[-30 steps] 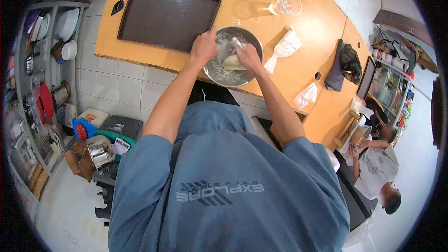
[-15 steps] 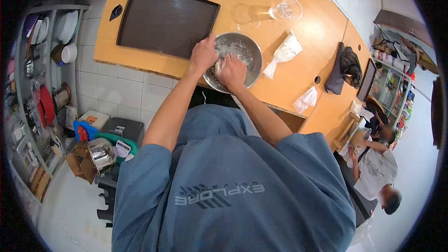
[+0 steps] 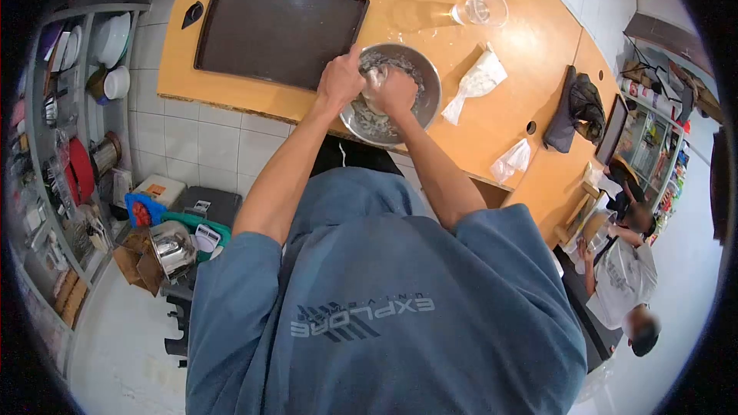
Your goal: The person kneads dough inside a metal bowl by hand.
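A metal mixing bowl (image 3: 432, 100) stands at the near edge of the wooden table, with pale, floury dough (image 3: 375, 117) in it and stuck to its wall. My left hand (image 3: 340, 83) is closed on the bowl's left rim. Inside the bowl, my right hand (image 3: 394, 92) is curled over a pale lump of dough, and its fingertips are partly hidden. Just left of the bowl lies a dark baking tray (image 3: 280, 34). To the right is a white bag of pale stuff (image 3: 478, 81), twisted narrow at one end.
A clear plastic cup (image 3: 480, 9) is at the back of the table. A smaller white bag (image 3: 510, 161) lies near the front edge, and dark cloth (image 3: 573, 111) farther right. Shelves (image 3: 84, 146) hold kitchenware at left. Another person (image 3: 624, 273) is at the right.
My right hand has gone from spread fingers in the bowl to a curled grip on the dough. My left hand stays at the rim. The whole view has shifted slightly.
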`<state>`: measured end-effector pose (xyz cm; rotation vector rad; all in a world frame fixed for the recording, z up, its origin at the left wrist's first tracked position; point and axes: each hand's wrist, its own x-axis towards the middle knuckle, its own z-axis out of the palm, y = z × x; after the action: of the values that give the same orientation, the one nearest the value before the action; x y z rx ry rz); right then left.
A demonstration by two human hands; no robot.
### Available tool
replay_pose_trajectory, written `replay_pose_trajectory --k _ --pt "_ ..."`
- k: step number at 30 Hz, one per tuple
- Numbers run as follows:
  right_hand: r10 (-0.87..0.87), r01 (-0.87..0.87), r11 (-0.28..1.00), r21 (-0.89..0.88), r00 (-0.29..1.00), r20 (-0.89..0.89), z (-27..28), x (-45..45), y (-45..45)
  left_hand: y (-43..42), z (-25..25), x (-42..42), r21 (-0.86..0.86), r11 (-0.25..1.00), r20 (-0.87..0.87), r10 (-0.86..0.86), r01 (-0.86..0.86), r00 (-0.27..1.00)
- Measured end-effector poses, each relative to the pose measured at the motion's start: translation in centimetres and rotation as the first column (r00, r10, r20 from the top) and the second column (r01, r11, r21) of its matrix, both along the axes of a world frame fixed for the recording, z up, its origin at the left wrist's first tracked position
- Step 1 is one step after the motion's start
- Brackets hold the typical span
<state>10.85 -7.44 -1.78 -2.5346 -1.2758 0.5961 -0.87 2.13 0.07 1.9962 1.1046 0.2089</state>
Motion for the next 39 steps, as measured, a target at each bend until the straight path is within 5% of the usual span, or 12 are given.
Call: replay_pose_trajectory --k 3,9,12,16,19,22,25,28,31,34,37,39 --pt "-0.029 0.022 0.999 -0.045 0.987 -0.160 0.2 1.5 -0.7 0.0 -0.2 0.4 0.036 0.999 0.029 -0.004 0.003 1.000" --pt "-0.084 0.267 0.939 0.218 0.791 -0.606 3.7 2.0 -2.6 0.3 0.5 0.7 0.019 0.999 -0.031 -0.041 0.041 0.999" --pt "0.106 -0.068 0.992 0.104 0.901 -0.421 5.1 3.1 -3.3 0.2 0.3 0.3 0.031 0.999 -0.001 -0.025 0.025 1.000" --pt "0.183 -0.150 0.983 0.109 0.871 -0.456 6.0 3.6 -3.6 0.1 0.0 0.5 0.045 0.999 -0.009 -0.013 0.013 1.000" --pt "-0.044 0.213 0.966 0.150 0.700 -0.713 4.9 3.4 -4.3 -0.1 -0.3 0.5 0.067 0.998 0.029 -0.015 0.013 0.999" --pt "-0.074 0.337 0.931 0.141 0.552 -0.830 3.8 3.3 -4.8 -0.1 -0.7 0.7 0.072 0.997 0.033 -0.019 0.017 0.999" --pt "-0.094 0.212 0.976 0.045 0.601 -0.793 3.4 4.0 -4.6 -0.1 -0.2 0.5 0.060 0.998 0.027 -0.019 0.017 0.999" --pt "0.046 0.087 0.981 0.175 0.770 -0.637 4.3 3.9 -4.2 0.0 0.3 0.6 0.038 0.999 0.005 -0.004 0.004 1.000" --pt "0.017 0.022 0.998 0.057 0.786 -0.618 5.0 3.7 -3.1 -0.1 0.6 0.8 0.027 1.000 -0.008 -0.001 0.002 1.000" --pt "0.184 -0.186 0.982 0.016 0.951 -0.248 4.1 2.6 -2.6 -0.1 0.5 0.7 0.027 1.000 -0.016 -0.001 0.002 1.000" --pt "0.167 -0.200 0.971 -0.130 0.959 -0.231 4.3 2.6 -1.5 -0.2 0.0 0.8 0.058 0.998 -0.003 -0.022 0.022 1.000" --pt "0.238 -0.242 0.970 -0.014 0.961 -0.144 3.5 1.9 -1.8 -0.2 0.0 1.0 0.069 0.997 0.003 -0.030 0.030 1.000"
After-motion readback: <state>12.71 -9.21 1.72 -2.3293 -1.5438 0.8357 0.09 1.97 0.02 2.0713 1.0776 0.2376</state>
